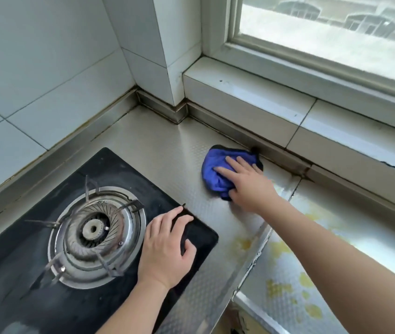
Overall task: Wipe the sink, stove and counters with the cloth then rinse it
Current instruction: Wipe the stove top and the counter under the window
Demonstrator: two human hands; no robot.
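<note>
A metal worktop (157,150) with a fine embossed pattern runs into a corner of white wall tiles (46,68) and along the foot of a tiled window sill (252,97), above which a window (336,32) is set. To the right of a seam the worktop surface carries yellow stains (276,247). A black glass stove (109,249) lies on the worktop at lower left, its right corner rounded; one round metal burner (94,229) with pan supports sits in its middle. The left hand (167,249) rests on the stove's right corner beside the burner, fingers loosely bent on the glass and grasping nothing. The right arm reaches forward across the stained area, and the right hand (247,182) lies on a blue cloth (218,169), fingers straight and spread across its top, pressing it flat to the worktop rather than gripping it. The cloth is bunched, with a dark edge showing at its far side, and lies on the worktop to the right of the stove, well apart from it, with its far edge just beside the dark joint under the window sill.
</note>
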